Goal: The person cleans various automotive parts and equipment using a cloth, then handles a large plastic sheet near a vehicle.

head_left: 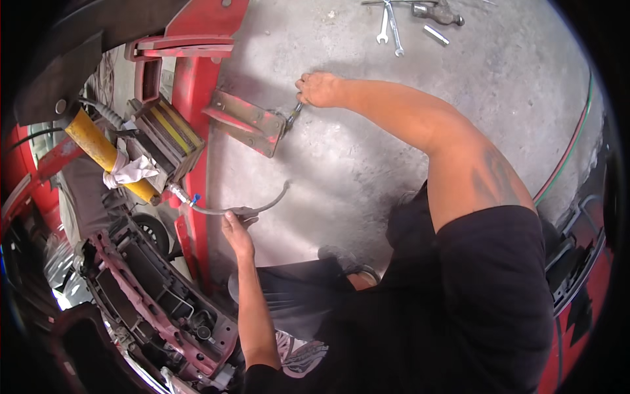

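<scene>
My left hand (237,231) is closed around a grey flexible hose (274,201), whose loose end curves up and to the right. The hose's other end joins a metal fitting with a small blue lever (195,199) by the red frame. Further away, my right hand (320,89) is closed on a slim metal tool (297,113) with a dark lower end. That tool reaches down to the end of a scuffed red and grey steel bracket (249,126), which sticks out from the red frame (195,85). Fingers hide the tool's upper part, so its exact kind is unclear.
Two wrenches (391,29), a hammer (441,13) and a socket (436,35) lie on the concrete floor at the far right. A yellow cylinder (92,139) with a white rag (133,171) stands left. An opened-up car front (147,299) fills the lower left.
</scene>
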The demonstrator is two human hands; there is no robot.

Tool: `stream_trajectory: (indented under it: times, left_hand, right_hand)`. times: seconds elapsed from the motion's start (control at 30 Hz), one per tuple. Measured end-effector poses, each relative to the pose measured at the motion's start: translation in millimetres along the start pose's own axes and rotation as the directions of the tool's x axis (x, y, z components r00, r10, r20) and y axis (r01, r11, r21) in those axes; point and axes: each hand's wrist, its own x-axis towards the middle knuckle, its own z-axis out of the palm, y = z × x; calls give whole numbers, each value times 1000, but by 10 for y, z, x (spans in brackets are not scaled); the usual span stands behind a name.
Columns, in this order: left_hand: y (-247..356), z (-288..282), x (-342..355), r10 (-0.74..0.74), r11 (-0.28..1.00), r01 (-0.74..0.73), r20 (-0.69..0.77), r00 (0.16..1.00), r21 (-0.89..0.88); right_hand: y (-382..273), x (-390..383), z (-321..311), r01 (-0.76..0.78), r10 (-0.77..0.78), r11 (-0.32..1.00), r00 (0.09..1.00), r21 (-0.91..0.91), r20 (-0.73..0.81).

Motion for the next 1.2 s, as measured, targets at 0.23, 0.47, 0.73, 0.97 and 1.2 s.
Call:
stream_trajectory:
  times: [0.23, 0.47, 0.73, 0.97, 1.2]
  left_hand:
    - [12, 17, -17, -35, 999, 36, -14, 999, 11]
    - [32, -8, -10, -57, 997, 57, -2, 998, 42]
    - [62, 105, 13, -16, 1000, 16, -27, 1000, 19]
    - [179, -116, -38, -48, 976, 54, -37, 998, 211]
    - [20, -586, -519, 60, 833, -90, 71, 996, 545]
  right_hand:
    - [-43, -44, 254, 139, -151, 988, 957, -66, -248]
    - [-60, 82, 223, 216, -244, 967, 934, -133, -261]
    - [33, 38, 149, 76, -106, 987, 971, -145, -213]
    - [-141, -51, -73, -30, 65, 988, 970, 150, -232]
    - [-152, -12, -54, -145, 139, 989, 963, -10, -233]
